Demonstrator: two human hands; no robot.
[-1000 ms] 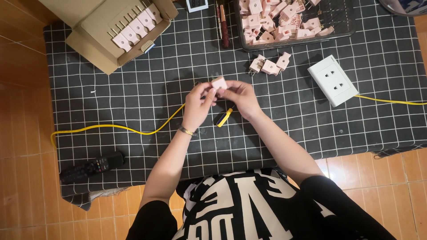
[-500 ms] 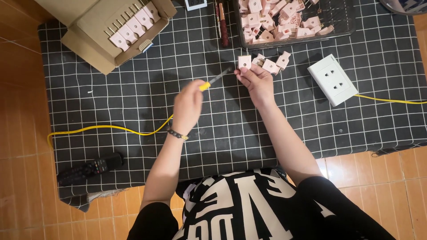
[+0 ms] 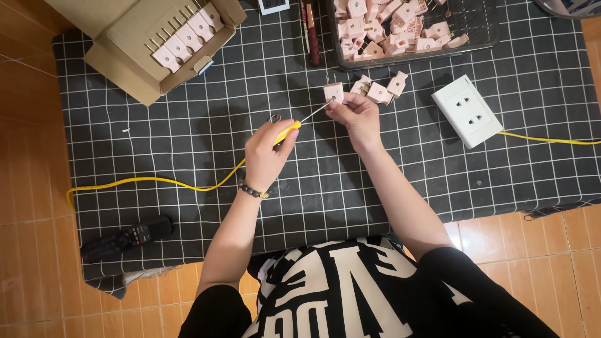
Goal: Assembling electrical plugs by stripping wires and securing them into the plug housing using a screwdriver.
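i see my left hand [image 3: 266,150] closed round the yellow handle of a screwdriver [image 3: 299,121], fingers wrapped tight, and my right hand [image 3: 355,111] pinching a small pink plug [image 3: 333,92] between thumb and fingertips. the plug sits up and to the right of my left hand, held just above the checked mat [image 3: 188,156], not resting on it as far as i can judge.

the relation that matters: the screwdriver's long axis runs on a slant from the handle at lower left to the thin shaft at upper right, and the tip comes right to the plug's lower left face. whether the tip is seated in a screw head i cannot tell; it is too small to see. my right hand is the nearer one to the plug, in fact it holds it; the left only reaches it through the tool.

beyond my right hand, a few loose plugs [image 3: 379,89] lie on the mat, near the held one but apart from it. farther up is a black tray [image 3: 482,34] full of them, and at the upper left a cardboard box [image 3: 125,53] with plugs set in a row. a white socket block [image 3: 466,111] lies to the right, a yellow cable [image 3: 156,181] passing under my left forearm, and a remote [image 3: 128,236] at the lower left.
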